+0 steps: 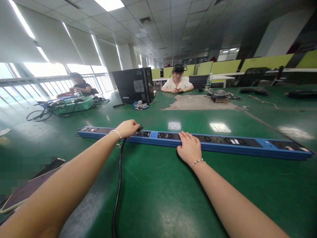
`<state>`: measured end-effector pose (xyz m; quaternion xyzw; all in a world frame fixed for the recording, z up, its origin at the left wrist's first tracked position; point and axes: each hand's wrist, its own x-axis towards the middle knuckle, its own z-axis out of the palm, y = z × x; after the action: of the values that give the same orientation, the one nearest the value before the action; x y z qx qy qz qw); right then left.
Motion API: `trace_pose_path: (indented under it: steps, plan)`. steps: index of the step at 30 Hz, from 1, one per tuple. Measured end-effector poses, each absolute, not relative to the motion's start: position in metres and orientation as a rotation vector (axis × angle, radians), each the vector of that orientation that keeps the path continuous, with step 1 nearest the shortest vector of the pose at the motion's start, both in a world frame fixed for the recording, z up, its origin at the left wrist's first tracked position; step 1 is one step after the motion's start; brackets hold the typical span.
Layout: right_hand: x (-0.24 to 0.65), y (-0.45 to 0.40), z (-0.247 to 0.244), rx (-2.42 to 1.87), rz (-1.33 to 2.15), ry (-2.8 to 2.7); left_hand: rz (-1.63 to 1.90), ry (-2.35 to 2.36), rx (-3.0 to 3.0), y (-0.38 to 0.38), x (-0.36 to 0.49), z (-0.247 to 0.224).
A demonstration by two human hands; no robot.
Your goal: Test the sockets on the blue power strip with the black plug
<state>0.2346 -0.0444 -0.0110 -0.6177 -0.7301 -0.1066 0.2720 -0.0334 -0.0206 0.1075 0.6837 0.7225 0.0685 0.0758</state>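
A long blue power strip (163, 142) with black socket panels lies across the green table. Just above its left-centre sockets, my left hand (127, 128) is closed on the black plug (140, 128) of a power cord. From under that hand the black cord (120, 185) hangs down toward the table's near side. Whether the plug touches a socket, I cannot tell. My right hand (190, 147) rests on the middle of the strip, its fingers lying over the top and its thumb against the near side.
On the green table (153, 191) stand a black computer case (133, 85), a glove (140, 105) and a green basket (74, 105) with cables. A dark tablet-like object (32, 185) lies at near left. Two people sit beyond: one opposite (177, 82), one at left (78, 86).
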Motion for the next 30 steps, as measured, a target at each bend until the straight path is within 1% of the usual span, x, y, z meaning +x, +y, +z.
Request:
trace_pose_path:
  steps: [10,17,30]
  plan:
    - [0.234,-0.044,-0.012,-1.641,-0.257,-1.953,0.03,2.087,2.192,-0.005,0.021,0.09]
    - [0.235,-0.045,-0.012,-1.632,-0.238,-1.956,-0.052,2.235,2.249,-0.001,0.031,0.089]
    - [0.234,-0.045,-0.01,-1.635,-0.223,-1.959,-0.234,2.191,2.223,0.0,0.046,0.082]
